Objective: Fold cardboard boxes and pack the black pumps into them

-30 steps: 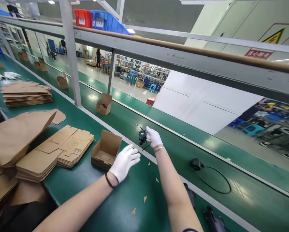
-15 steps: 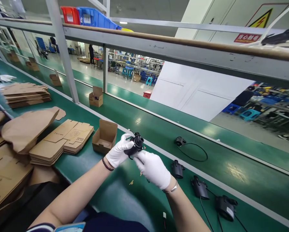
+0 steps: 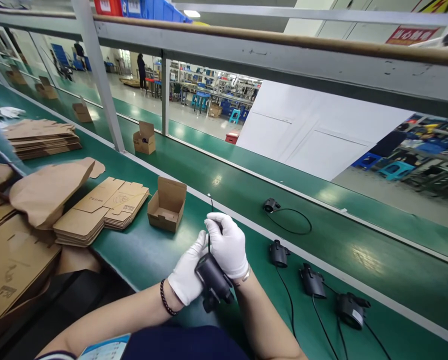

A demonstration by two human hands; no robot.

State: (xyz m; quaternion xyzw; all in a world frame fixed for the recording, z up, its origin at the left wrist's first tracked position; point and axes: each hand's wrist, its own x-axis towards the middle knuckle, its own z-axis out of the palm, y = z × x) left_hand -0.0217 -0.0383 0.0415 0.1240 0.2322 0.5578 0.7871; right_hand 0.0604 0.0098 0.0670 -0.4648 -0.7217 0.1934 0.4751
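Note:
My white-gloved left hand (image 3: 188, 275) is closed around a small black water pump (image 3: 213, 277), now tilted with its ports toward me. From the pump's far end runs a black cable (image 3: 209, 243), pinched between the fingers of my gloved right hand (image 3: 229, 245). The cable's tip with a small white connector sticks up beyond those fingers. Just left of my hands, an open cardboard box (image 3: 166, 207) stands on the green bench with its lid raised. Three more black pumps, among them a nearby pump (image 3: 278, 253), lie to the right with cables trailing toward me.
Flat cardboard boxes (image 3: 104, 202) are stacked at the left, beside brown paper (image 3: 51, 192). Past a pale rail, the green conveyor belt (image 3: 231, 175) carries a pump (image 3: 271, 205) with a looped cable and several small boxes. A metal shelf beam (image 3: 224, 47) crosses above.
My hands have come closer to me, and the pump has been turned over and lowered. My right hand has moved from the pump's side to its cable.

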